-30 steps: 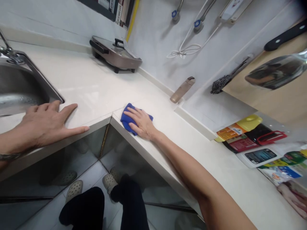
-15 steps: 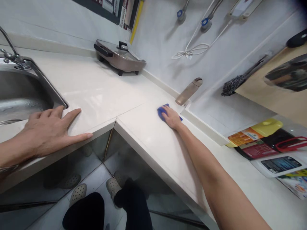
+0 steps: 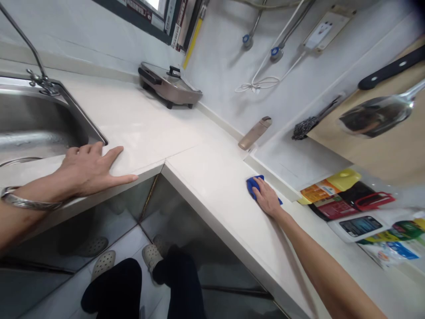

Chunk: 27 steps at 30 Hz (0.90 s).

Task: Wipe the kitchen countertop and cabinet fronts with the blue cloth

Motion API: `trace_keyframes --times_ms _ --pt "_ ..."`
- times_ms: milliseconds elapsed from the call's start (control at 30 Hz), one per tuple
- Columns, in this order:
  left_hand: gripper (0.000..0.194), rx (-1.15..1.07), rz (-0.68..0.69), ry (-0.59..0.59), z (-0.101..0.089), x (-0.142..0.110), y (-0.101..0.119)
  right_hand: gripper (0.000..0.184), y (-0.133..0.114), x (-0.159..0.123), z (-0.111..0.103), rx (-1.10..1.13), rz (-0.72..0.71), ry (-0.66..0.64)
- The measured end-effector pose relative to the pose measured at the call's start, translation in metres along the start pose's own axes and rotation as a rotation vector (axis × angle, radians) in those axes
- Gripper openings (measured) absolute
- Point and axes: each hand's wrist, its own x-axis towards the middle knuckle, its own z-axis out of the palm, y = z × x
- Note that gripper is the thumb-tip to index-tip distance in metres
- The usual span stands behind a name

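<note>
Under my right hand lies a blue cloth, pressed flat on the white countertop near its raised back edge. The fingers rest over the cloth, and some of its edge shows past them. My left hand leans on the counter's front strip beside the steel sink, fingers spread, with nothing in it. A metal bracelet circles the left wrist.
An electric pan with a glass lid stands in the back corner. A bronze bottle is by the wall. Several detergent bottles line the right side. A ladle and a knife hang before a wooden board.
My right hand has slid the blue cloth along the counter, away from the bronze bottle and toward the detergent bottles. My left hand stays at the sink's edge. The view has shifted slightly.
</note>
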Motion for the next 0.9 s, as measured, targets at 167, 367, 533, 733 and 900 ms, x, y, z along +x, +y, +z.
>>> trace_keyframes --times_ms 167,367,533,733,900 --pt "0.105 -0.051 0.001 0.002 -0.003 -0.004 0.003 0.063 0.009 -0.064 -0.002 0.029 -0.111 0.069" --pt "0.105 -0.026 -0.021 -0.024 -0.006 -0.005 0.006 0.058 -0.029 -0.136 -0.017 0.139 -0.426 0.166" --pt "0.103 -0.024 -0.009 -0.009 -0.010 -0.010 0.009 0.060 -0.099 -0.147 -0.041 0.203 -0.666 0.116" --pt "0.096 -0.048 -0.006 0.018 -0.013 -0.016 0.013 0.061 -0.173 -0.087 -0.053 0.250 -0.832 0.051" --pt "0.096 -0.010 -0.014 0.031 -0.010 -0.013 0.014 0.063 -0.233 -0.030 -0.050 0.269 -0.907 0.043"
